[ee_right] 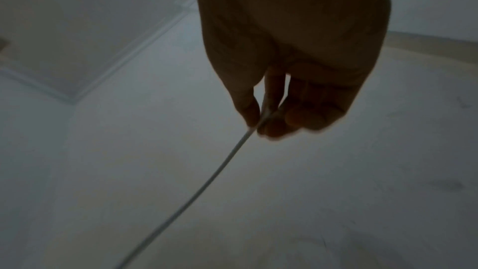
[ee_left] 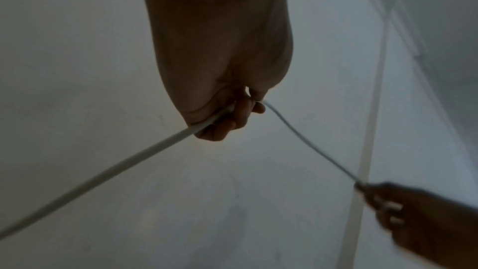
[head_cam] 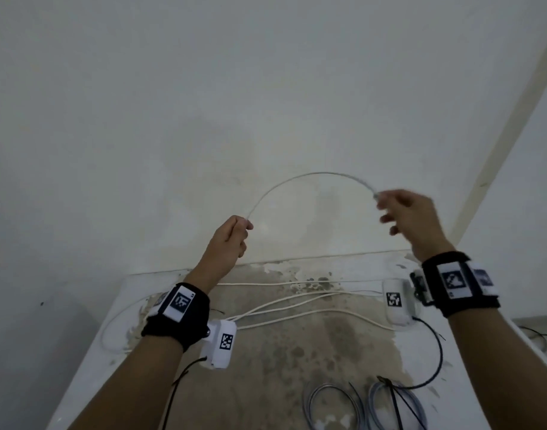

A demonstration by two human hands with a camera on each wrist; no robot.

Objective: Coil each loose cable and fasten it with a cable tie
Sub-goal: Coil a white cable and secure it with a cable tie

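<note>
A thin white cable (head_cam: 309,175) arcs in the air between my two raised hands. My left hand (head_cam: 239,226) grips one part of it in curled fingers; the left wrist view shows the cable (ee_left: 145,154) running through the fist and out both sides. My right hand (head_cam: 382,201) pinches the cable's other part between thumb and fingertips, seen close in the right wrist view (ee_right: 258,124). More white cable loops (head_cam: 297,305) lie on the stained table (head_cam: 297,352) below. Two grey coiled cables (head_cam: 368,405) with black cable ties (head_cam: 396,405) lie at the front.
A white wall (head_cam: 266,88) stands right behind the table. A wall corner with a beige strip (head_cam: 508,119) runs up on the right. Black wires (head_cam: 436,352) trail from the wrist cameras. The table's left edge (head_cam: 89,361) drops to a grey floor.
</note>
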